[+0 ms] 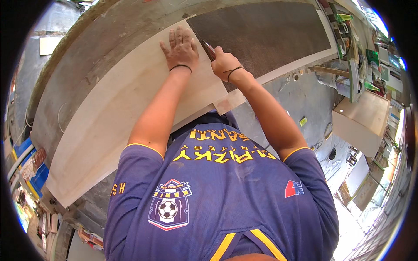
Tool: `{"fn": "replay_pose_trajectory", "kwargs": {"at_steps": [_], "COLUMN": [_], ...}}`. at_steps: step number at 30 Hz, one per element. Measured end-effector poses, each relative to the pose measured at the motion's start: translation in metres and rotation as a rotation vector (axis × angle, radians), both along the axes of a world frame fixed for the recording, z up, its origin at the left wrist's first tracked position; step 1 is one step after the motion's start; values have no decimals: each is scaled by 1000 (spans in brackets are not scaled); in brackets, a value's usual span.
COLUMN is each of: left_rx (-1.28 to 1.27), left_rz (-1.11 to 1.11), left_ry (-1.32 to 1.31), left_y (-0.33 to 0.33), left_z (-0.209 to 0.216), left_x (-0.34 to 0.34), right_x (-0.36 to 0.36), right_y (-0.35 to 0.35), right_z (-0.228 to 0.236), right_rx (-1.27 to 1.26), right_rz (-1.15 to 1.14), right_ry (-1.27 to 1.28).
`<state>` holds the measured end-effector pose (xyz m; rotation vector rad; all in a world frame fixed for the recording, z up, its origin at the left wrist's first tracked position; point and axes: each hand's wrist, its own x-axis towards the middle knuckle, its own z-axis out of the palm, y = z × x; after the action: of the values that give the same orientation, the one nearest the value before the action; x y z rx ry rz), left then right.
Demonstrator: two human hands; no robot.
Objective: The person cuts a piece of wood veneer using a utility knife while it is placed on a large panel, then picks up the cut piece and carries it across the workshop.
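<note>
A long pale sheet (130, 93) lies across the worktable in front of me, its left side bending away. My left hand (180, 50) presses flat on it near its right edge, fingers spread and holding nothing. Just to the right, my right hand (224, 63) is closed around a slim knife (210, 47), mostly hidden by the fingers. That hand rests by the seam where the pale sheet meets a dark brown panel (265, 37) with a light border. A small pale offcut (230, 102) lies at the near corner of the sheet.
The grey worktable (87, 65) runs beyond the sheet. To the right stand a whitish box (361, 122) and a cluttered shelf with boards, bottles and green items (372, 56). A small yellow-green object (303, 121) lies on the floor. Blue and yellow material (37, 169) sits at the left.
</note>
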<state>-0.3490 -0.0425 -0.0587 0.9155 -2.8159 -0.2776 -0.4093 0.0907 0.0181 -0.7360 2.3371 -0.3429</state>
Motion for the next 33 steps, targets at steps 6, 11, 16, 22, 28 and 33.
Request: {"fn": "replay_pose_trajectory", "kwargs": {"at_steps": [6, 11, 16, 22, 28, 33], "left_rx": [-27, -34, -42, -30, -30, -26], "left_rz": [11, 10, 16, 22, 30, 26], "left_ry": [9, 15, 19, 13, -11, -9], "left_y": [-1, -1, -2, -1, 0, -1], "left_z": [-5, -6, -7, -7, -1, -1], "left_x": [-1, -1, -1, -1, -1, 0], "right_x": [17, 31, 49, 68, 85, 98], "right_y": [29, 53, 83, 108, 128, 147], "right_z": [6, 1, -4, -1, 8, 3], "right_rx": [38, 20, -15, -107, 30, 1], "right_rz": [-25, -43, -36, -57, -92, -81], "right_ry": [-52, -44, -19, 7, 6, 23]}}
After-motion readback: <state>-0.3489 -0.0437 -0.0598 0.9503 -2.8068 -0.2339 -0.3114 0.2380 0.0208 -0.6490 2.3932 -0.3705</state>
